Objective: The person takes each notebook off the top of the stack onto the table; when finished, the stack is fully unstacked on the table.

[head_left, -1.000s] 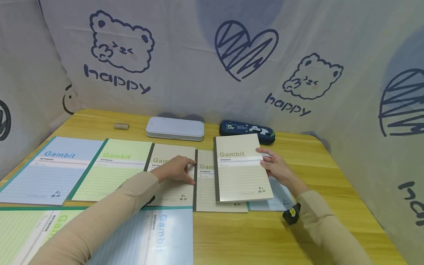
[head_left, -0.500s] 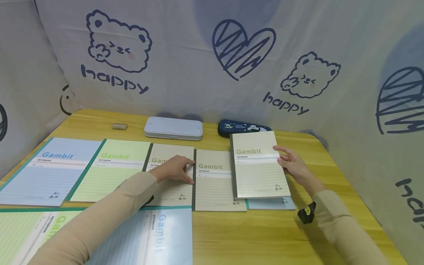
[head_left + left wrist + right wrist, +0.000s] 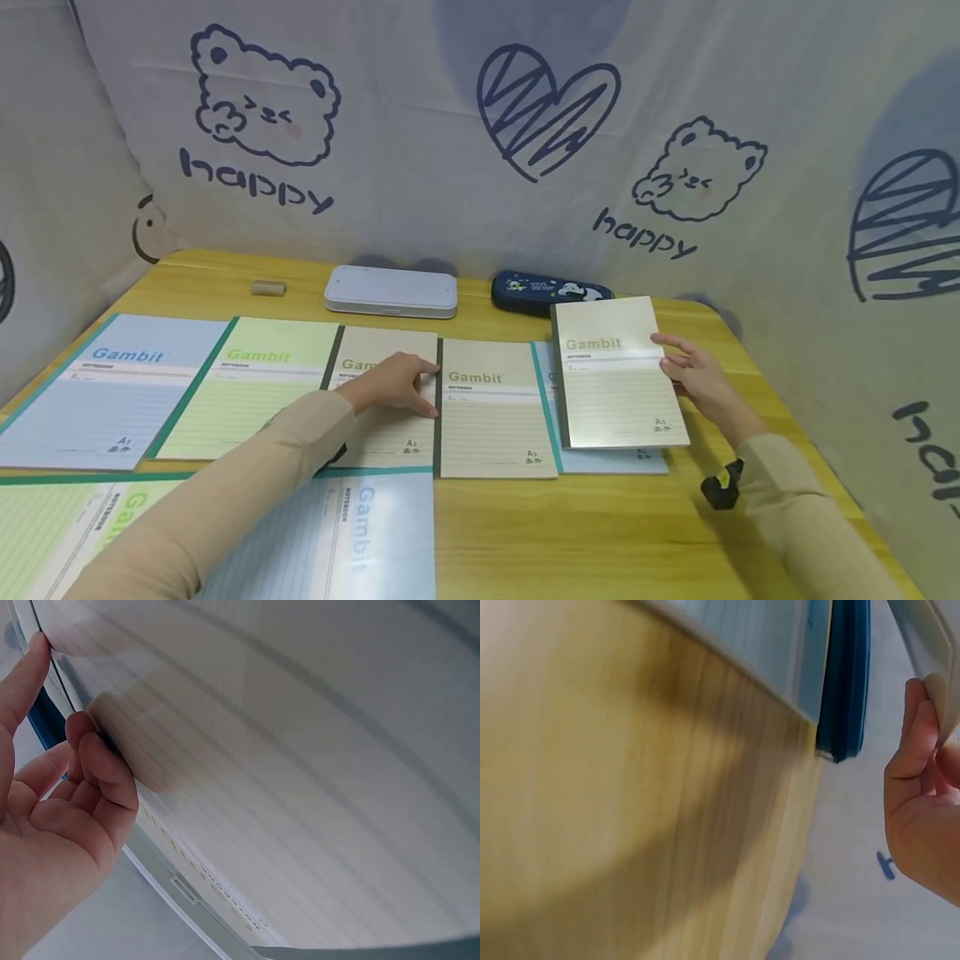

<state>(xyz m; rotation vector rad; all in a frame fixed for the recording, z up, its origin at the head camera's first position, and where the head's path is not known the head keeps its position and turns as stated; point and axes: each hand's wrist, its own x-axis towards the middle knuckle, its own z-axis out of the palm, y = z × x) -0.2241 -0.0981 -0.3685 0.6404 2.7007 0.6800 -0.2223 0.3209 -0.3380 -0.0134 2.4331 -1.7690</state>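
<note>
In the head view, my right hand point(image 3: 697, 379) pinches the right edge of a beige Gambit notebook point(image 3: 618, 392), raised slightly tilted above a blue notebook point(image 3: 615, 461) that it mostly covers. The right wrist view shows the fingers point(image 3: 922, 735) and thumb on either side of its edge. My left hand point(image 3: 393, 383) rests over a second beige notebook point(image 3: 382, 442) that lies flat. Its thumb and index finger are spread and touch near the seam with a third beige notebook point(image 3: 495, 425). The other left fingers point(image 3: 109, 780) are bent in the left wrist view.
A blue notebook point(image 3: 97, 417) and a green one point(image 3: 247, 408) continue the row leftward. Larger green point(image 3: 45, 525) and blue point(image 3: 390, 525) notebooks lie in front. Behind stand a white pencil case point(image 3: 390, 292), a navy panda case point(image 3: 525, 292) and a small brown cylinder point(image 3: 267, 288).
My right hand has carried the held beige notebook rightward, from above the third beige notebook to above the blue one. The third beige notebook's cover is now uncovered. My left hand has stayed put.
</note>
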